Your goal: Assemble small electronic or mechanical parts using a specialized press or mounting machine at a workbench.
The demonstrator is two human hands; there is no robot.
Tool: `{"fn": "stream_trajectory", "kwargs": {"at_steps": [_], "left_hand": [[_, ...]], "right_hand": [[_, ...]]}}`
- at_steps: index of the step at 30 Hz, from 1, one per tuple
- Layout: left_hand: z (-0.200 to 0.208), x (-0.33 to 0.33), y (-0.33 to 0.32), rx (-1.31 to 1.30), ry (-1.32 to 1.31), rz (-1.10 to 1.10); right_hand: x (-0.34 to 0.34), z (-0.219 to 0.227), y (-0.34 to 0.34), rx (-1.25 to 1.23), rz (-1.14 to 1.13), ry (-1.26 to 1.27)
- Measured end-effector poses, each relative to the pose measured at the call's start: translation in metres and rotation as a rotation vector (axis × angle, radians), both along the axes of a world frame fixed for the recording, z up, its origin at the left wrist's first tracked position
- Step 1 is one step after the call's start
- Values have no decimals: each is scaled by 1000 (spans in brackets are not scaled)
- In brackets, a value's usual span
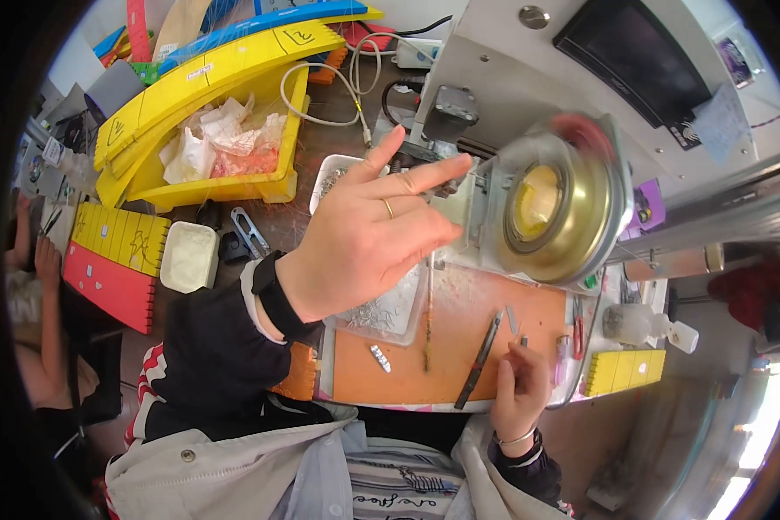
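Observation:
My left hand (364, 232) is raised over the bench, its thumb and forefinger stretched out and apart, with nothing seen in it. It hides part of a white tray of small metal pieces (331, 178) and part of a clear tray of thin metal pieces (388, 314). My right hand (522, 386) is at the right front of the orange work mat (381, 373), fingers curled together. Whatever it pinches is too small to make out. Beside it lie a dark slim tool (479, 360), a small blade (512, 320) and red-handled pliers (578, 328).
A round brass-coloured machine part (550, 212) under a clear cover stands at the right. A yellow bin (225, 191) holds crumpled plastic, with yellow strips (208, 82) across it. A white tub (190, 257) stands left. A person's arm (50, 321) shows at far left.

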State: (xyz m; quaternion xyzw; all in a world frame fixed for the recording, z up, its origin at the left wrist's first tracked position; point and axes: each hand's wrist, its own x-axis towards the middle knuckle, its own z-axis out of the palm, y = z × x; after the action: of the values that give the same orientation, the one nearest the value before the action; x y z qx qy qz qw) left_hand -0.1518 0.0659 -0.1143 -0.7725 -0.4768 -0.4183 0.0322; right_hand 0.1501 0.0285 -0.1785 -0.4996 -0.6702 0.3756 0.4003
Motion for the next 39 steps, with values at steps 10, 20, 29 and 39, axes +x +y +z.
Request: {"fn": "stream_trajectory", "kwargs": {"at_steps": [10,20,29,39], "left_hand": [[-3,3,2,-12,9,8],[-7,4,-4,6,62,36],[-1,4,0,-66,105,51],[-10,4,0,-41,96,58]], "right_hand": [[4,3,-3,104,68,-226],[5,-2,0,131,129,-236],[1,-1,6,236,103,-209],[-1,-1,5,226,125,-239]]}}
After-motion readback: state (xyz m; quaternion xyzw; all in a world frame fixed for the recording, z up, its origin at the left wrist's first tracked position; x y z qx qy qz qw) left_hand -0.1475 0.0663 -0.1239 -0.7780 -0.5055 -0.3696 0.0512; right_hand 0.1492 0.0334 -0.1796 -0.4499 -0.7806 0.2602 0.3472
